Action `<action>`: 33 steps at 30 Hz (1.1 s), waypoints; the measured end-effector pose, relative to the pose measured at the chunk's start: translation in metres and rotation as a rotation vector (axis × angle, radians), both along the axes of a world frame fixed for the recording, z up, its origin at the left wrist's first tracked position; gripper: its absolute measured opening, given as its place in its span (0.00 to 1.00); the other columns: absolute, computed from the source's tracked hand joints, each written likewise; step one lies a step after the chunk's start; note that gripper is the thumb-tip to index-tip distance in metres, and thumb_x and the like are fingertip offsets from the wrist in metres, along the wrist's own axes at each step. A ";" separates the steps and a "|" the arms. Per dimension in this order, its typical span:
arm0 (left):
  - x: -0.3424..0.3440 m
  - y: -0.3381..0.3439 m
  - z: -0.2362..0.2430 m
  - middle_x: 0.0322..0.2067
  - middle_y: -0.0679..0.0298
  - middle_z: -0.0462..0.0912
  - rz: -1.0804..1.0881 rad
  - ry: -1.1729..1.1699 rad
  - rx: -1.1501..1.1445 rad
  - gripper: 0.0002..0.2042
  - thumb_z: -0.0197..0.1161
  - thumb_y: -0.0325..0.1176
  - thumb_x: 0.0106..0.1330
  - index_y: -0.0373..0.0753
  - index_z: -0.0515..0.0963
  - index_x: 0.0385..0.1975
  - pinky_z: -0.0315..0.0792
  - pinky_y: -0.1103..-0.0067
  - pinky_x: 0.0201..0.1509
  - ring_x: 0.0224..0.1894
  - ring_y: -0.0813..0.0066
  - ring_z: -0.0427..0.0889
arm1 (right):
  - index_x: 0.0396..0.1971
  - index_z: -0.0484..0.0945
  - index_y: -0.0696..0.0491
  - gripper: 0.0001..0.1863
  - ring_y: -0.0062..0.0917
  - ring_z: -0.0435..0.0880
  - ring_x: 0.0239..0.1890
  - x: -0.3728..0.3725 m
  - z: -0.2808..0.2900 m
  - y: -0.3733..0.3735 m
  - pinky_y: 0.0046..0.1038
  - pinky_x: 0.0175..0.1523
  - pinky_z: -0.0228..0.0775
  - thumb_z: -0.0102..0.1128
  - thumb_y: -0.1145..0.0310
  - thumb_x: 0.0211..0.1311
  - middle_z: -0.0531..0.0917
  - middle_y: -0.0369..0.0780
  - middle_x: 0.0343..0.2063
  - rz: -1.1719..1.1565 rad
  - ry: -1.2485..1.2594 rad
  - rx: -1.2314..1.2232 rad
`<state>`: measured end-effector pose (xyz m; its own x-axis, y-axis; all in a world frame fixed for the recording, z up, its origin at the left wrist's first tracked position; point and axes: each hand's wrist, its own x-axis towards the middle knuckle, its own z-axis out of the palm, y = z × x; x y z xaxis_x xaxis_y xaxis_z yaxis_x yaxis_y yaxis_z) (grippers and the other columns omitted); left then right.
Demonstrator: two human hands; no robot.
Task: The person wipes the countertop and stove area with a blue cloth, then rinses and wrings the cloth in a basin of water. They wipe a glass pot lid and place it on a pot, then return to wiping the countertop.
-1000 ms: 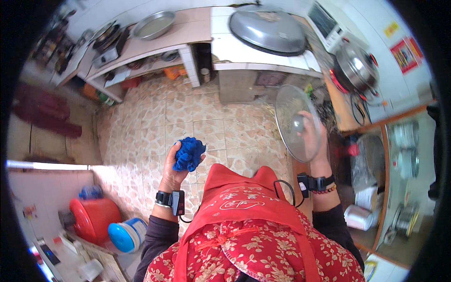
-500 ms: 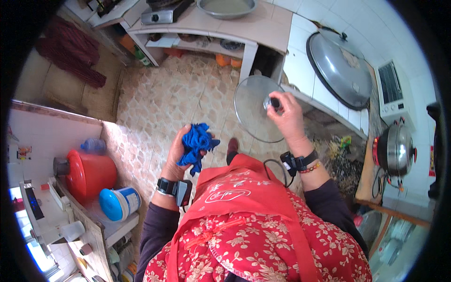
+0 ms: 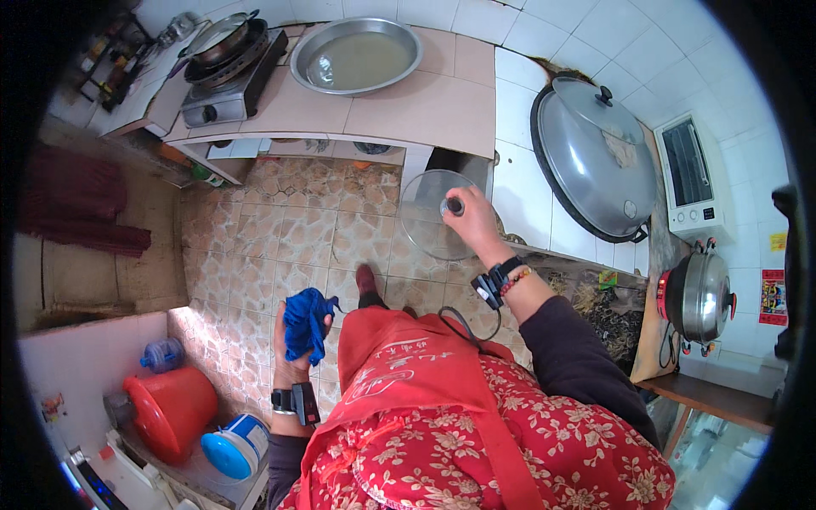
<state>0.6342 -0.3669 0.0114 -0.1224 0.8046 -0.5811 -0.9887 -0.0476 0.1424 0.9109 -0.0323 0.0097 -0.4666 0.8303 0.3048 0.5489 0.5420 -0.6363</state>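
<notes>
A crumpled blue cloth (image 3: 306, 323) is bunched in my left hand (image 3: 291, 365), its fingers wrapped round it, low beside my apron. My right hand (image 3: 478, 228) pinches the dark knob of a round glass lid (image 3: 422, 217). The see-through lid hangs over the floor at the counter's front edge, with its rim apart from my body. On the counter beyond it rests a wide metal basin (image 3: 357, 59) with cloudy liquid inside.
A large domed wok lid (image 3: 586, 161) covers the white tiled stove at right, with another glass lid (image 3: 586, 102) on it. A gas burner (image 3: 225, 102) carries pans at far left. A white oven (image 3: 693, 174), steel pot (image 3: 710, 297), red bucket (image 3: 174, 416) and blue-lidded tub (image 3: 229, 450) stand around.
My view has shifted toward the counter, bringing the basin and burner more fully into sight. Both hands keep their hold on the cloth and the glass lid.
</notes>
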 end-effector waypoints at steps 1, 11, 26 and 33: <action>-0.012 0.016 -0.002 0.57 0.52 0.77 0.012 0.006 -0.046 0.27 0.50 0.54 0.73 0.37 0.73 0.58 0.76 0.56 0.58 0.58 0.49 0.76 | 0.36 0.80 0.51 0.16 0.43 0.81 0.38 -0.007 -0.009 0.016 0.39 0.43 0.76 0.71 0.71 0.44 0.78 0.44 0.34 -0.022 -0.010 0.011; -0.086 0.234 0.018 0.58 0.54 0.77 -0.282 0.046 0.131 0.28 0.52 0.54 0.72 0.38 0.71 0.62 0.70 0.49 0.63 0.60 0.51 0.77 | 0.39 0.80 0.50 0.18 0.43 0.81 0.41 -0.050 -0.027 0.135 0.39 0.47 0.76 0.71 0.70 0.44 0.77 0.45 0.38 -0.281 -0.263 -0.095; -0.011 0.437 0.022 0.60 0.45 0.74 -0.616 0.139 0.111 0.34 0.43 0.59 0.74 0.34 0.66 0.66 0.70 0.58 0.66 0.61 0.49 0.75 | 0.40 0.80 0.50 0.16 0.42 0.81 0.42 -0.049 -0.059 0.269 0.39 0.47 0.76 0.69 0.71 0.48 0.77 0.44 0.39 -0.290 -0.230 -0.177; 0.022 0.481 0.004 0.57 0.46 0.77 -0.598 0.158 0.062 0.34 0.41 0.60 0.74 0.34 0.68 0.64 0.71 0.58 0.62 0.58 0.48 0.77 | 0.41 0.81 0.50 0.15 0.42 0.81 0.42 -0.052 -0.072 0.299 0.39 0.47 0.76 0.68 0.71 0.50 0.78 0.43 0.39 -0.285 -0.207 -0.220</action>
